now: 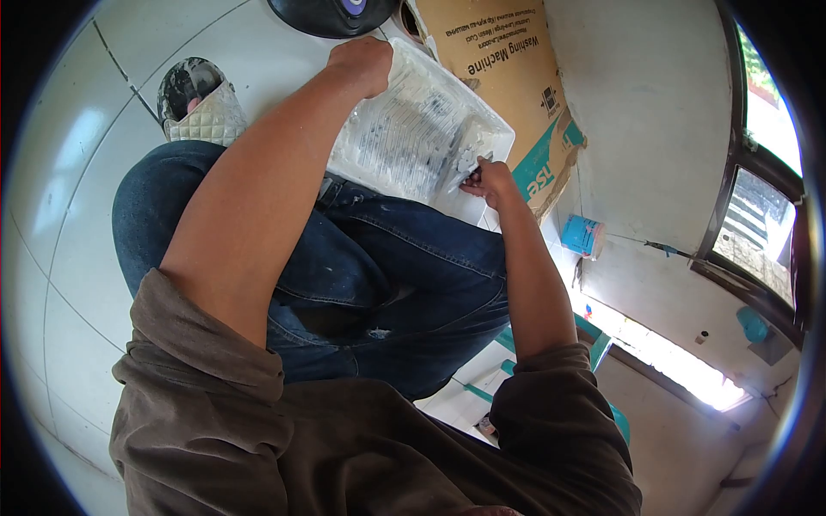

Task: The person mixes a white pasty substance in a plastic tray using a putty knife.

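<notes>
A white paint tray [404, 129] with a ribbed bottom, smeared with white and grey paint, rests against my jeans. My left hand [361, 65] is closed on its upper left edge. At the tray's right end, my right hand [489, 182] is closed on a small, flat, paint-covered scraper [462, 168]. The scraper lies over the tray's inner right side, and my fingers partly hide it.
A flattened washing machine carton [490, 52] lies beyond the tray. A paint-stained slipper [202, 103] is on the tiled floor at left. A round black object [331, 15] is at the top. A blue container [582, 236] stands at right by the wall.
</notes>
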Available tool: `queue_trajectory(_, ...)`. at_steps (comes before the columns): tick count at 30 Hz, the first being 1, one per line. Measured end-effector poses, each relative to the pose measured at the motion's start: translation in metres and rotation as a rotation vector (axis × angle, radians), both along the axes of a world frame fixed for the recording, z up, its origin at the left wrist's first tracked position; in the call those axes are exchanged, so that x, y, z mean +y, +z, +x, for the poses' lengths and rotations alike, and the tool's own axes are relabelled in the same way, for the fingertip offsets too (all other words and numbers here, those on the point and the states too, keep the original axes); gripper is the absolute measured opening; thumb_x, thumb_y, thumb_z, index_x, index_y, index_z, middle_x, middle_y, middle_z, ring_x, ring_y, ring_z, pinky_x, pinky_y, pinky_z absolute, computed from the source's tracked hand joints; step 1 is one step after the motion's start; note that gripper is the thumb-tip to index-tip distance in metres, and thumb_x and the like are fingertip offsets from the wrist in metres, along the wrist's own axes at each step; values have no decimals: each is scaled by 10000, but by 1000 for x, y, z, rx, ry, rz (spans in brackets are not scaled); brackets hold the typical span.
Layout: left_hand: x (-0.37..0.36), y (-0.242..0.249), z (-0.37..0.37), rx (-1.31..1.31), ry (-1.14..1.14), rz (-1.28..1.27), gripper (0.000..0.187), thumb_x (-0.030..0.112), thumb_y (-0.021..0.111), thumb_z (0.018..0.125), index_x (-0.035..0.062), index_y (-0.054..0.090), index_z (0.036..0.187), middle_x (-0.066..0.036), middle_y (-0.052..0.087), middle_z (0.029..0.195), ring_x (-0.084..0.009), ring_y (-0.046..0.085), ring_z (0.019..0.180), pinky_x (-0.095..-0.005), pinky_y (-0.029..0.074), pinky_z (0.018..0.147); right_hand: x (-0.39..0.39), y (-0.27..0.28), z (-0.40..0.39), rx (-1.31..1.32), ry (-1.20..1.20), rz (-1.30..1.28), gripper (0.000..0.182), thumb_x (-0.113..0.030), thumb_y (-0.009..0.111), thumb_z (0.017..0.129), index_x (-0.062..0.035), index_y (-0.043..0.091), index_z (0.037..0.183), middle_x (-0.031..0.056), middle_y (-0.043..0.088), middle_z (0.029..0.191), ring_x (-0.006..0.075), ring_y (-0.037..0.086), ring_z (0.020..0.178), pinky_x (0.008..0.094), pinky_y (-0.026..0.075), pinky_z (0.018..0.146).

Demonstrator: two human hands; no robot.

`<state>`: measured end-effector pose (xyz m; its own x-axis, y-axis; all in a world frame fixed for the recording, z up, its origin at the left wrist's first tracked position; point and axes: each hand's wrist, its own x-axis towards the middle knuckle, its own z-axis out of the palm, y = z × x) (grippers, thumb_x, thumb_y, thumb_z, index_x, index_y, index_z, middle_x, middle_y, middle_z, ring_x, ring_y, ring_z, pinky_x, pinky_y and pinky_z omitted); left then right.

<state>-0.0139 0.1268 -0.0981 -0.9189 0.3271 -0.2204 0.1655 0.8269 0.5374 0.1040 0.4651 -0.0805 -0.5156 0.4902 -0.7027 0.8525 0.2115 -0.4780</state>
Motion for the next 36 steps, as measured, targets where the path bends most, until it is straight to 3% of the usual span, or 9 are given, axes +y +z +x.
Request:
queue_trajectory(3, 0, -1, -1, -22, 0, 0, 308, 44, 705, 824, 21, 746, 1128, -192, 723, 1220, -352, 707, 1151, -468, 587, 944, 1, -4, 0, 10, -24, 9, 356, -236, 490, 1122, 90, 551, 993, 102, 548, 813, 250, 622, 650, 506, 689, 713)
queue_trajectory(8, -2, -1, -1, -29, -13, -6, 302, 33, 703, 824, 23, 752, 1122, -191, 726, 1224, -350, 709, 1148, -467, 589, 940, 8, -14, 1, 38, 129, 135, 407, -252, 553, 1097, 106, 577, 904, 144, 592, 777, 322, 704, 690, 499, 690, 770)
queue_trajectory(12, -3, -1, 0, -14, 10, -14, 304, 36, 704, 828, 29, 754, 1128, -190, 726, 1230, -349, 709, 1150, -462, 590, 941, 18, -20, -2, 16, 252, 255, 438, -265, 562, 1095, 108, 608, 871, 180, 648, 787, 308, 726, 666, 445, 687, 711)
queue_trajectory(14, -3, 2, 0, -43, 13, -9, 305, 44, 707, 830, 29, 752, 1132, -185, 724, 1232, -346, 705, 1159, -458, 589, 946, 23, -20, -6, 51, 727, 635, 442, -279, 579, 1088, 102, 627, 871, 177, 667, 762, 279, 730, 659, 392, 671, 663)
queue_trajectory(18, 0, 8, 1, -27, -7, 10, 311, 57, 708, 836, 28, 748, 1143, -182, 720, 1236, -345, 703, 1163, -458, 585, 956, -3, 6, -8, 135, 598, 582, 434, -291, 595, 1082, 84, 644, 869, 166, 670, 749, 258, 737, 673, 352, 658, 650)
queue_trajectory(21, 0, 4, 2, -42, -3, 13, 318, 71, 712, 837, 33, 743, 1152, -182, 715, 1240, -348, 699, 1166, -462, 582, 962, 6, 16, -12, 399, 124, 242, 394, -252, 589, 1086, 102, 669, 934, 166, 692, 732, 210, 729, 654, 330, 631, 585)
queue_trajectory(25, 2, 0, 0, -6, 3, -6, 332, 82, 717, 834, 34, 736, 1162, -181, 713, 1244, -346, 696, 1173, -463, 579, 968, 11, 33, -15, 580, 109, 246, 359, -236, 604, 1072, 89, 670, 932, 152, 694, 745, 189, 717, 646, 308, 626, 575)
queue_trajectory(31, 3, 2, -1, -3, 2, -12, 343, 78, 712, 836, 26, 724, 1175, -180, 709, 1255, -342, 689, 1189, -462, 575, 980, 11, 52, -15, 371, 584, 748, 301, -261, 655, 1019, 35, 712, 1016, 175, 755, 835, 301, 750, 757, 413, 573, 698)
queue_trajectory(36, 4, -3, -4, -47, 10, -33, 346, 70, 694, 847, 26, 717, 1189, -188, 703, 1267, -350, 683, 1200, -473, 569, 992, 12, 80, -19, 433, 789, 783, 309, -307, 645, 1031, -9, 721, 1063, 191, 755, 852, 369, 749, 814, 459, 559, 749)
